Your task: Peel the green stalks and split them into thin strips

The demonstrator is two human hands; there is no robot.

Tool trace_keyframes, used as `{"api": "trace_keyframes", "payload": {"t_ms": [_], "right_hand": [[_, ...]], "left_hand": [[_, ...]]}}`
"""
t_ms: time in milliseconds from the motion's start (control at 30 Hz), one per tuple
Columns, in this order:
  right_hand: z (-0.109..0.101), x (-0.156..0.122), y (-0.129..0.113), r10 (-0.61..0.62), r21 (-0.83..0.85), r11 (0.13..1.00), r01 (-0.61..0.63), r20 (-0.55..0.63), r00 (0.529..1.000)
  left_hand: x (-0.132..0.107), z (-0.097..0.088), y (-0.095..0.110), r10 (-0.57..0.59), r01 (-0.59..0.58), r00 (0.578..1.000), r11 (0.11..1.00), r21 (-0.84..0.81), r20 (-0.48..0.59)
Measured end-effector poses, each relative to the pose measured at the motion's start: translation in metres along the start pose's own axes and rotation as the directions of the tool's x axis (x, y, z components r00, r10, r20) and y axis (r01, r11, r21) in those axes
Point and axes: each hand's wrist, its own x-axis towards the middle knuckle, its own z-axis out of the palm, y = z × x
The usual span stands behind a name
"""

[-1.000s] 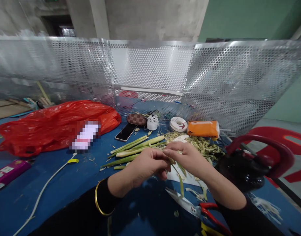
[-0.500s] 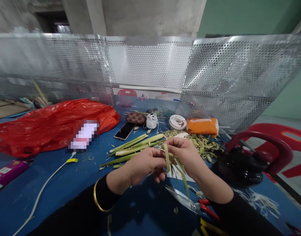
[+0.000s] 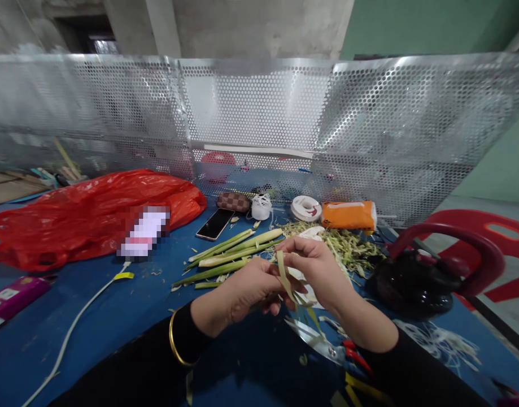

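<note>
Between my two hands, over the blue table (image 3: 217,362), are thin pale-green leaf strips (image 3: 282,271). My right hand (image 3: 312,263) pinches the upper end of a strip with thumb and forefinger. Curled around the lower part of the strips is my left hand (image 3: 254,285), its fingertips partly hidden. Loose strip ends hang below the hands. Red-handled scissors (image 3: 316,342) lie just under them, blades pointing left. Several long green stalks (image 3: 238,254) rest beyond my left hand, and a heap of green trimmings (image 3: 354,249) lies beyond my right.
A dark kettle (image 3: 415,282) stands at right, near white string (image 3: 441,342). Behind are an orange packet (image 3: 348,216), a ribbon spool (image 3: 305,209) and a phone (image 3: 216,224). A red plastic bag (image 3: 94,215) spreads at left, beside a white cable (image 3: 79,322). A perforated metal panel (image 3: 259,107) closes the back.
My left hand has shifted slightly right and down, its fingers drawn in closer under the strips. The pinched strip and my right fingers have moved a little left.
</note>
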Motion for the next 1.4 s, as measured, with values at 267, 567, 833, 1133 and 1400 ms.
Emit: {"api": "trace_keyframes", "payload": {"t_ms": [267,567,833,1133,1400], "right_hand": [[-0.012,0.008,0.003,0.007,-0.232,0.973,0.013,0.084,0.996],[-0.049,0.011,-0.020,-0.129,-0.373,0.873,0.315,0.446,0.886],[-0.045,0.011,-0.017,-0.247,-0.494,0.747,0.445,0.415,0.876],[-0.043,0.009,-0.018,-0.468,-0.593,0.477,0.648,0.453,0.759],[-0.045,0.012,-0.016,-0.530,-0.618,0.393,0.681,0.453,0.717]], "left_hand": [[0.000,0.000,0.002,0.019,-0.025,0.998,0.993,-0.114,-0.054],[-0.007,-0.002,0.015,0.026,-0.052,0.991,0.980,-0.193,-0.134],[-0.006,-0.002,0.012,0.059,-0.090,0.987,0.972,-0.218,-0.148],[-0.004,-0.004,0.013,0.002,-0.052,0.990,0.937,-0.346,-0.142],[-0.006,-0.005,0.013,0.033,-0.084,0.990,0.920,-0.382,-0.140]]}}
